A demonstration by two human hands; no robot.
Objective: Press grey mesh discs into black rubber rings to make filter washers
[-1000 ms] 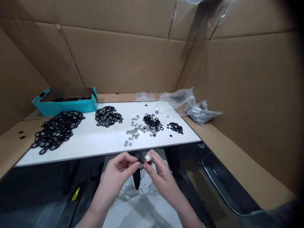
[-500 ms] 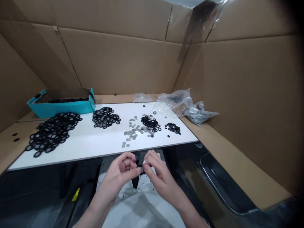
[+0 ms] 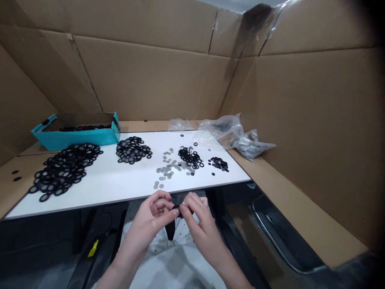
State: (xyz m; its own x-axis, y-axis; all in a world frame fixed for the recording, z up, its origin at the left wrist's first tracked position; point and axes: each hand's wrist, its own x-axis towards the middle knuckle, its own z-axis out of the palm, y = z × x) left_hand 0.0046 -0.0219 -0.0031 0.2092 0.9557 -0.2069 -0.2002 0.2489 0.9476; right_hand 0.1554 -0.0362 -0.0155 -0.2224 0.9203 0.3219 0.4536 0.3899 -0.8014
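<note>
My left hand (image 3: 149,218) and my right hand (image 3: 202,224) meet in front of the white board's near edge, above my lap. Pinched between the left thumb and fingers is a small black ring (image 3: 177,207), seen nearly edge-on. My right thumb and fingertips close on its right side, and they partly cover it. Just beyond my hands, thin grey discs (image 3: 168,168) lie scattered on the white board (image 3: 117,188). Next to them is a small heap of black rings (image 3: 190,157), with a pile of smaller black pieces (image 3: 219,163) further right.
At the left, a large heap of black rings with pale centres (image 3: 64,168) spreads over the board, with another heap (image 3: 132,150) beside it. Behind them stands a blue box (image 3: 78,139) holding more rings. Plastic bags (image 3: 252,145) lie back right. Cardboard walls (image 3: 144,76) enclose the table.
The ring has turned from showing its pale grey centre to nearly edge-on. My right fingertips have shifted slightly, closer to my left thumb. The piles look unchanged.
</note>
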